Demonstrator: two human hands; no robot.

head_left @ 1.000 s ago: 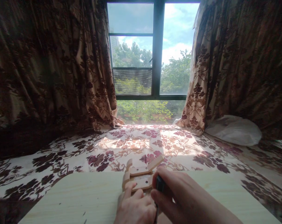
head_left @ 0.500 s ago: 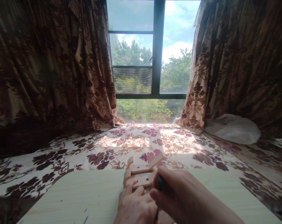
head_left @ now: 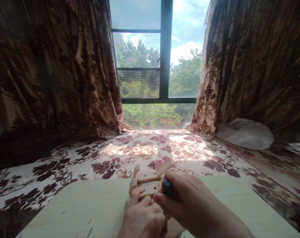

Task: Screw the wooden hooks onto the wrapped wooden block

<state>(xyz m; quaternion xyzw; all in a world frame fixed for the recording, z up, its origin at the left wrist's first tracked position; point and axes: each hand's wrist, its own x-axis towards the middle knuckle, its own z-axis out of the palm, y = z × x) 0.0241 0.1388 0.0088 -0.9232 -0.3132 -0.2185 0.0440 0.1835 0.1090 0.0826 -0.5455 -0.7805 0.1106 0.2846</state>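
Note:
My right hand is wrapped round the black handle of a screwdriver, whose dark shaft points down beside my left hand. A small pale wooden assembly of joined strips and rounded blocks lies under both hands, with dark screw heads or holes in its slats. Fingers curled, my left hand holds the near part of this assembly, its index finger lying along the left side. The screwdriver's tip and the wood beneath it are hidden behind my left hand.
A light wooden board with a few dark marks carries the work. Behind it spreads a floral cloth, sunlit near the window. Patterned curtains hang on both sides. A whitish plastic bag lies at the right.
The view has shifted slightly. My right hand and the screwdriver handle have moved a little up and left and turned somewhat. My left hand keeps its hold on the wooden assembly.

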